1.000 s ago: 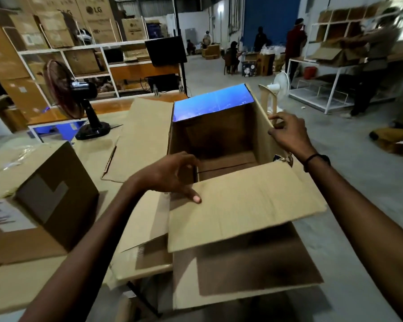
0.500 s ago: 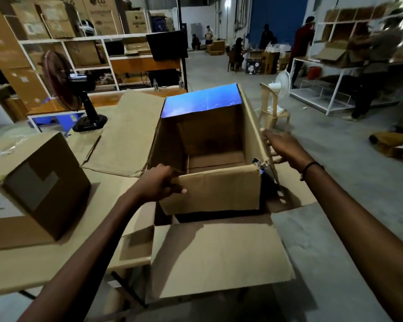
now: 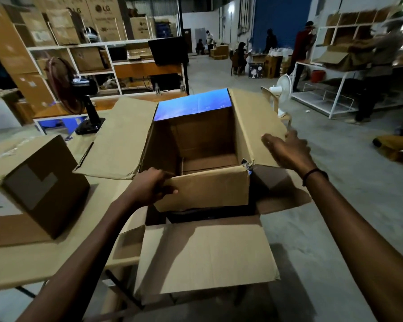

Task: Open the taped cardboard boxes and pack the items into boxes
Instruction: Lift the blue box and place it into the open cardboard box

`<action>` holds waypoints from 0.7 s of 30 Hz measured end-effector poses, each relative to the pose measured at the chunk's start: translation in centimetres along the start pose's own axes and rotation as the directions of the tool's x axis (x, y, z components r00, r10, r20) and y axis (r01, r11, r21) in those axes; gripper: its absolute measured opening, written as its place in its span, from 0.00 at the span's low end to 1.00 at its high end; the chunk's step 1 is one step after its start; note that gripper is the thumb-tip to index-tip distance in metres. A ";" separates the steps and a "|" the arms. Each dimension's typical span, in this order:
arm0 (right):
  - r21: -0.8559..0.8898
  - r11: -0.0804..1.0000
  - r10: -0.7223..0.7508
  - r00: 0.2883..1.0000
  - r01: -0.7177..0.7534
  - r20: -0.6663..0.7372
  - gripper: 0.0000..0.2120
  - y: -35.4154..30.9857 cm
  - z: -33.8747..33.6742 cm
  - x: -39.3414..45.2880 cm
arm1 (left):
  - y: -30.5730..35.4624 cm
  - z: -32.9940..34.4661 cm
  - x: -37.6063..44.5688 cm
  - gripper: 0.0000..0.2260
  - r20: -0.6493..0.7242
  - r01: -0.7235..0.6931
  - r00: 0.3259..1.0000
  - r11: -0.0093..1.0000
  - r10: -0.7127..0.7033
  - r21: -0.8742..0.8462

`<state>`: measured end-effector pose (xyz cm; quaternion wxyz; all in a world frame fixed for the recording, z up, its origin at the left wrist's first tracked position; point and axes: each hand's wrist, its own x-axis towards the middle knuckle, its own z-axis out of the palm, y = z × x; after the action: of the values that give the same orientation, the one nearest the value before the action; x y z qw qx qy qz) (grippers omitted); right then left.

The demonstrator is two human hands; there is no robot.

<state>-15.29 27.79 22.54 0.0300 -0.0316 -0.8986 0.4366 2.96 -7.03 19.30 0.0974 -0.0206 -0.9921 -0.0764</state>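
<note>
Warehouse floor, racks of cartons behind, other people packing in the distance. Big open box [image 3: 196, 145] sits at the bench [image 3: 44, 259] edge in front of me, partly overhanging it, all four flaps up or out, inside looks empty down to the bottom flaps. Closed box [image 3: 33, 189] with a label sits on the bench to the left, well apart from both hands.

Left hand [image 3: 149, 187] grips the near wall's top edge at its left corner, fingers [image 3: 170, 191] curled over the front of the cardboard. Right hand [image 3: 286, 149] lies against the outside of the right flap [image 3: 254, 126], fingers mostly straight, holding nothing that I can see.

My read: step in hand is squaring up and steadying the box before loading. To do it well, I'd keep the left grip low on the corner so the wall doesn't buckle, press the right flap fully outward so the mouth is clear, and pull the box further onto the bench. Near right corner [image 3: 247, 165] is torn, so go easy there.
</note>
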 end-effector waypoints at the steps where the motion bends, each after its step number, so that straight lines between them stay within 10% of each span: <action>1: -0.022 0.999 -0.028 0.999 0.028 -0.028 0.46 -0.6 -0.8 -0.1 | 0.2 -0.1 0.0 0.24 -0.005 -0.004 1.000 0.999 0.004 0.033; 13: -0.148 0.960 -0.266 0.944 0.239 -0.197 0.52 -0.6 -2.6 0.1 | 1.5 0.7 -1.9 0.21 -0.008 -0.044 0.999 0.973 0.047 0.226; 21: -0.344 0.902 -0.300 0.952 0.260 -0.066 0.44 -0.6 -0.2 -0.6 | 0.9 4.2 -2.0 0.17 0.007 0.006 1.000 0.964 -0.008 0.267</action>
<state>-14.71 27.48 23.13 0.1396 0.0677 -0.9509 0.2677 4.16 -5.52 14.97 0.0950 -0.0043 -0.9938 0.0575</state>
